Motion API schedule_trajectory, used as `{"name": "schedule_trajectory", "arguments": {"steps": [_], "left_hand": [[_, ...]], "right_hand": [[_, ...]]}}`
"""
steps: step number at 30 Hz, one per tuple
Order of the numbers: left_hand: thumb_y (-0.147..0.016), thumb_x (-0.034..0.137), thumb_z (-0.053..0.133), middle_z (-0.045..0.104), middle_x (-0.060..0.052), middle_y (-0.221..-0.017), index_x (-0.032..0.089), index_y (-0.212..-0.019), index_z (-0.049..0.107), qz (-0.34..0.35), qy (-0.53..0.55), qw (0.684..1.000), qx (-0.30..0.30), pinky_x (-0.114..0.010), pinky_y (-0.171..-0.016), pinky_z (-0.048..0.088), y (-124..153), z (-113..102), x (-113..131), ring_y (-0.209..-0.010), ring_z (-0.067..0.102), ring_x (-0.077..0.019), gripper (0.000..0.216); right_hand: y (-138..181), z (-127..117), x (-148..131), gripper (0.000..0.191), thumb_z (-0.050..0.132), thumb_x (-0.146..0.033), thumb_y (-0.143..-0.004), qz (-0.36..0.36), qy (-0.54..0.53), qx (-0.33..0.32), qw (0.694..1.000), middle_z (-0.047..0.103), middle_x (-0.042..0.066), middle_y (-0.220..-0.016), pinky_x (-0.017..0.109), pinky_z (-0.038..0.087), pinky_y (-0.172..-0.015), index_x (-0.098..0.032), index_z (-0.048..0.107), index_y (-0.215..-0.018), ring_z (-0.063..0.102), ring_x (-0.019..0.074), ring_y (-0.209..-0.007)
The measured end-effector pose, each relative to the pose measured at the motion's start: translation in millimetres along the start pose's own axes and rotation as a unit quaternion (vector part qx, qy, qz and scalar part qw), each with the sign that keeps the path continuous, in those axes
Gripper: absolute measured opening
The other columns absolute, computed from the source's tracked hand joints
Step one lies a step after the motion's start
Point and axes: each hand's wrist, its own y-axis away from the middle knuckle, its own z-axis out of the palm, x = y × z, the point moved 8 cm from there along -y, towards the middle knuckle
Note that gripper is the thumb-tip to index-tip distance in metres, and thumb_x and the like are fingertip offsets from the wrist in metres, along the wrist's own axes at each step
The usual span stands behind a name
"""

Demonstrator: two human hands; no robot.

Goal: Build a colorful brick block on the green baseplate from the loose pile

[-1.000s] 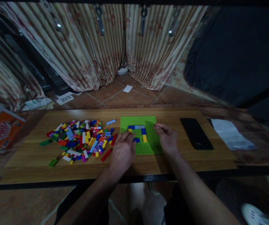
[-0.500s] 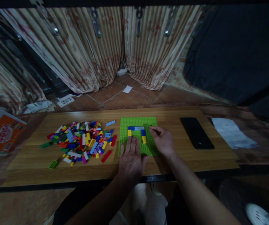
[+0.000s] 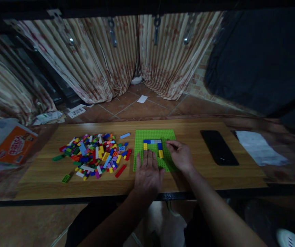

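A green baseplate (image 3: 154, 133) lies on the wooden table, bearing a three-sided outline of blue, light blue, grey and yellow bricks (image 3: 152, 141). My left hand (image 3: 149, 173) rests flat on the plate's near part, fingers stretched forward. Its fingertips reach the left side of the outline, by a yellow brick (image 3: 145, 146), and hide what lies beneath. Just right of the outline is my right hand (image 3: 180, 154), thumb and forefinger pinched together over the plate. Whatever sits between those fingertips is too small or hidden to make out. A yellow brick (image 3: 161, 154) ends the outline's right side.
Left of the plate spreads a pile of mixed loose bricks (image 3: 96, 154). A red brick (image 3: 120, 171) and a light blue brick (image 3: 125, 136) lie near the plate. To the right are a black phone (image 3: 219, 147) and white paper (image 3: 260, 147). An orange packet (image 3: 13, 145) sits at far left.
The whole view has shifted slightly, so everything appears a little further right. Both hands keep nearly the same places and poses on the plate; the bricks look unchanged.
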Motion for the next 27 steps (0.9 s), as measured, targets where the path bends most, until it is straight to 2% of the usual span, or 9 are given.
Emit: {"name": "schedule_trajectory", "arguments": {"steps": [7,12,18,20,22,24,27], "left_hand": [[-0.089,0.047,0.045,0.037,-0.021,-0.149,0.005,-0.141,0.041,0.007,0.027,0.999,0.025,-0.057,-0.114,0.024,11,-2,-1,-0.143,0.026,-0.0326,0.066],[-0.087,0.049,0.049,0.04,-0.021,-0.148,0.006,-0.14,0.041,0.002,0.056,0.998,0.039,-0.057,-0.113,0.026,10,0,-2,-0.142,0.029,-0.0344,0.069],[-0.09,0.044,0.047,0.042,-0.017,-0.148,0.012,-0.14,0.042,-0.01,0.135,0.99,0.039,-0.056,-0.115,0.024,9,-9,-9,-0.141,0.032,-0.0301,0.059],[-0.093,0.04,0.045,0.04,-0.015,-0.15,0.015,-0.139,0.044,-0.016,0.18,0.982,0.057,-0.05,-0.115,0.029,5,-21,-19,-0.141,0.033,-0.0266,0.052],[-0.095,0.035,0.042,0.041,-0.013,-0.149,0.016,-0.136,0.047,-0.037,0.222,0.969,0.102,-0.044,-0.114,0.032,-2,-38,-37,-0.14,0.035,-0.0228,0.045],[-0.095,0.032,0.043,0.045,-0.012,-0.146,0.018,-0.134,0.049,-0.066,0.264,0.949,0.159,-0.041,-0.114,0.034,-9,-54,-63,-0.138,0.039,-0.0208,0.042],[-0.091,0.031,0.05,0.056,-0.012,-0.134,0.016,-0.126,0.056,-0.117,0.314,0.909,0.248,-0.042,-0.111,0.037,-16,-70,-108,-0.129,0.048,-0.022,0.038]], "right_hand": [[-2,0,0,0.024,0.055,-0.034,-0.081,-0.008,-0.012,-0.005,1.0,0.076,0.007,-0.085,0.037,0.054,-0.076,-0.021,0.075,-0.086,0.07,0.0227,-0.078],[-4,-1,-1,0.023,0.056,-0.035,-0.08,-0.01,-0.004,0.008,1.0,0.076,0.006,-0.084,0.038,0.053,-0.076,-0.022,0.075,-0.086,0.07,0.0228,-0.078],[-7,-10,-8,0.03,0.055,-0.037,-0.081,-0.001,-0.01,0.044,0.999,0.076,0.01,-0.086,0.037,0.053,-0.074,-0.016,0.075,-0.089,0.07,0.0238,-0.078],[-10,-13,-9,0.031,0.055,-0.037,-0.08,-0.004,-0.016,0.054,0.998,0.076,0.011,-0.087,0.037,0.053,-0.075,-0.015,0.075,-0.09,0.069,0.0241,-0.079],[-12,-15,-8,0.031,0.055,-0.038,-0.08,-0.006,-0.023,0.063,0.998,0.076,0.011,-0.088,0.038,0.052,-0.077,-0.016,0.075,-0.089,0.069,0.0245,-0.082],[-14,-15,-4,0.03,0.056,-0.039,-0.08,-0.011,-0.031,0.068,0.997,0.076,0.01,-0.089,0.039,0.052,-0.079,-0.017,0.074,-0.089,0.069,0.0247,-0.084],[-15,-13,1,0.03,0.057,-0.04,-0.08,-0.023,-0.035,0.064,0.997,0.076,0.01,-0.091,0.04,0.052,-0.082,-0.018,0.074,-0.09,0.069,0.0246,-0.086]]}}
